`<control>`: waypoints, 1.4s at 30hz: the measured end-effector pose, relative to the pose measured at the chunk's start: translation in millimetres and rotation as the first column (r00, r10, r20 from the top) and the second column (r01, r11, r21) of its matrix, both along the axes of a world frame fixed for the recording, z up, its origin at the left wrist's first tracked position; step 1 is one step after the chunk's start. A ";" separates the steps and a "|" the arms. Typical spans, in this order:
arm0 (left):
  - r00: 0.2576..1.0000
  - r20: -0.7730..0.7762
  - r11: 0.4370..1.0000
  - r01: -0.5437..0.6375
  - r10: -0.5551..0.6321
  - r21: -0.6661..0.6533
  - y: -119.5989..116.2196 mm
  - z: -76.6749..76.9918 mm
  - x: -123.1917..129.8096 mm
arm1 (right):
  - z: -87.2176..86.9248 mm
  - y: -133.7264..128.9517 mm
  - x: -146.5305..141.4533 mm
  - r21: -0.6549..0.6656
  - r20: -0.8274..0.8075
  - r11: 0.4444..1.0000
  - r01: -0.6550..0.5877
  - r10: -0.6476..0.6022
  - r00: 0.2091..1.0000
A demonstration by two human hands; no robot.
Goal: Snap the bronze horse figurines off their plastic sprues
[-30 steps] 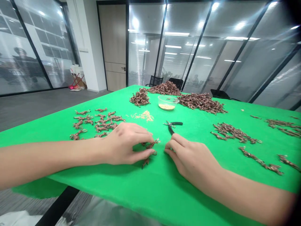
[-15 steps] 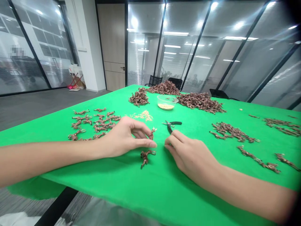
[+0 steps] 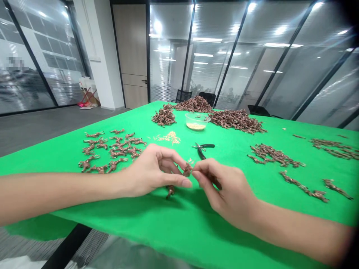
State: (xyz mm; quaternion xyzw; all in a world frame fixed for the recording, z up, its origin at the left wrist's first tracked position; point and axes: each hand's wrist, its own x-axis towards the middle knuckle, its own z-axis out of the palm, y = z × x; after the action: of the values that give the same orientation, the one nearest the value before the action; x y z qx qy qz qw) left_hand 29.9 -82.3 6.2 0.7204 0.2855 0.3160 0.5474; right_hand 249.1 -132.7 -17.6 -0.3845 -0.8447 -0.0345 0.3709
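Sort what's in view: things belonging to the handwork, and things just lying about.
Likely part of the work:
brown piece in the left hand
brown heaps
pale bits
plastic bowl
black-handled pliers

Likely just lying about:
mesh-backed chair
red object by the pillar

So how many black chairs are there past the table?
3 in view: a black mesh-backed chair behind the green-covered table's far end, a second black chair just right of it, and a third black chair farther right. All are partly blocked; more may be hidden.
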 end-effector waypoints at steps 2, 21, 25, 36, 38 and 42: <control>0.998 0.042 0.994 0.055 -0.051 -0.099 -2.5 -2.6 2.2 | 3.5 -4.1 -3.9 -0.037 -0.102 0.998 -0.044 0.040 0.994; 0.990 0.046 0.972 0.138 -0.132 -0.192 -3.0 -5.1 4.7 | 4.8 -8.5 -7.2 0.006 -0.097 0.997 -0.077 0.077 0.992; 0.992 0.020 0.973 0.123 -0.121 -0.193 -2.2 -5.2 5.2 | 3.4 -8.4 -7.2 -0.021 -0.084 0.997 -0.069 0.067 0.994; 0.997 -0.041 0.996 0.057 -0.060 -0.072 -8.4 -1.8 5.6 | 2.5 -8.6 -7.9 0.037 -0.057 0.998 -0.050 0.052 0.997; 0.998 -0.036 0.998 0.049 -0.050 -0.041 -10.7 -1.1 5.4 | 2.1 -9.0 -7.7 0.044 -0.051 0.998 -0.053 0.055 0.997; 0.998 -0.057 0.998 0.017 -0.014 0.063 -14.0 -0.2 4.5 | 1.5 -9.2 -7.3 0.026 -0.053 0.998 -0.057 0.058 0.997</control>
State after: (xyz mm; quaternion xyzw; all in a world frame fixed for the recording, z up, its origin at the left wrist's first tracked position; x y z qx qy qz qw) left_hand 34.4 -96.3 6.0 0.7482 0.2852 0.3002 0.5185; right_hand 241.8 -141.9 -16.1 -0.3561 -0.8447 -0.0238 0.3989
